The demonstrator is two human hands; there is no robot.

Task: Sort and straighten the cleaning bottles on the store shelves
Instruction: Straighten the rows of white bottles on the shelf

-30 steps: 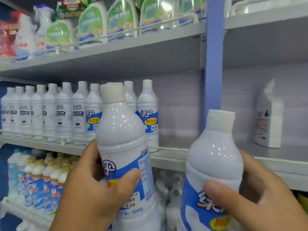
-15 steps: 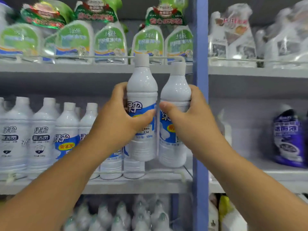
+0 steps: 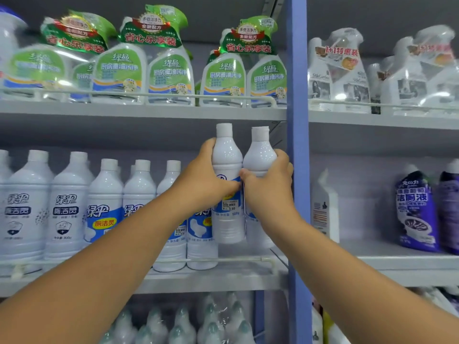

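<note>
Bottles upright, gripped: left hand (image 3: pixel 206 180) on left bottle (image 3: pixel 227 184), right hand (image 3: pixel 269 187) on right bottle (image 3: pixel 259 155); shelf gap (image 3: pixel 250 252) at 6 o'clock.

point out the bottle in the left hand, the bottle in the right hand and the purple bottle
left-hand bottle (image 3: pixel 227 155): head view, on its white shoulder.
right-hand bottle (image 3: pixel 259 155): head view, on its white shoulder.
purple bottle (image 3: pixel 416 209): head view, on its front label.

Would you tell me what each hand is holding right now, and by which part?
Each grips one white bottle around its upper body, below the shoulder: the left hand holds the left bottle, the right hand the right bottle.
</note>
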